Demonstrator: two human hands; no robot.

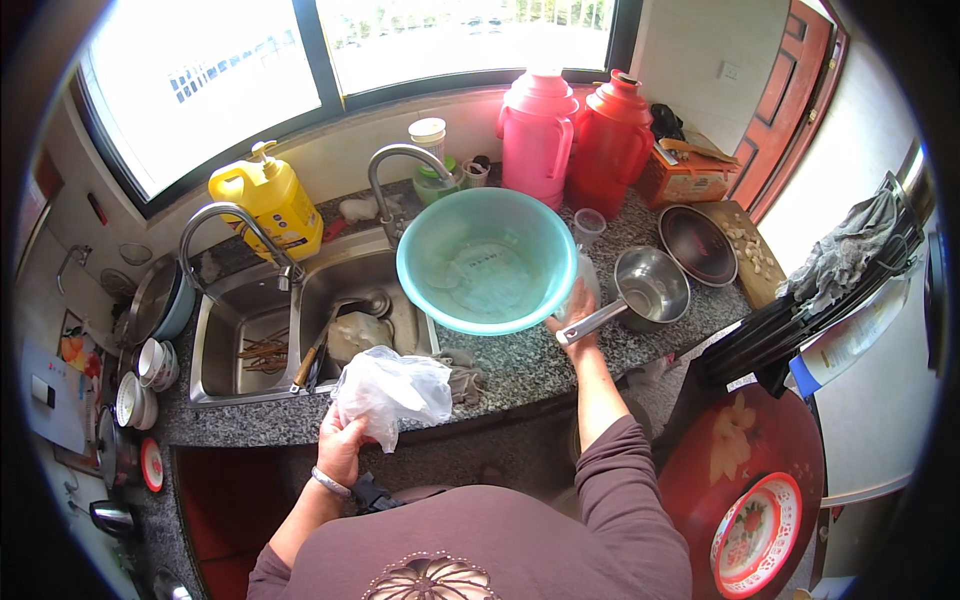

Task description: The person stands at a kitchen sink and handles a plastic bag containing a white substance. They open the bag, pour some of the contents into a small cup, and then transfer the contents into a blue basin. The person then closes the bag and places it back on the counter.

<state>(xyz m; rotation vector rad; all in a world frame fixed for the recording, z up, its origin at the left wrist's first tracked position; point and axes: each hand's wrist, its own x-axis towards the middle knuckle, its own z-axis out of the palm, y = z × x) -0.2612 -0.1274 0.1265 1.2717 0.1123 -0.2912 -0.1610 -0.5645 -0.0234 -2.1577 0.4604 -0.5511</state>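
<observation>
Fingers and thumb of my left hand [343, 442] pinch a crumpled, thin white plastic bag [394, 390] in front of the sink's edge. My right hand [576, 315] is at the right side of a translucent teal plastic basin [487, 262], close to its rim. Over that wrist crosses the handle of a steel saucepan [651, 289]. Clear plastic [589, 276] shows beside the right fingers. The handle and basin partly hide these fingers, so their grip is unclear. Inside the basin, the bottom looks pale and glossy.
A double steel sink [315, 300] holds chopsticks [266, 351], a cleaver-like wooden-handled tool [306, 367] and a pale rounded item [360, 335]. Behind stand a yellow pump jug [274, 202] and two vacuum flasks [536, 142]. Garlic-like pieces lie on a board [750, 240]. A grey cloth [461, 375] lies near the counter edge.
</observation>
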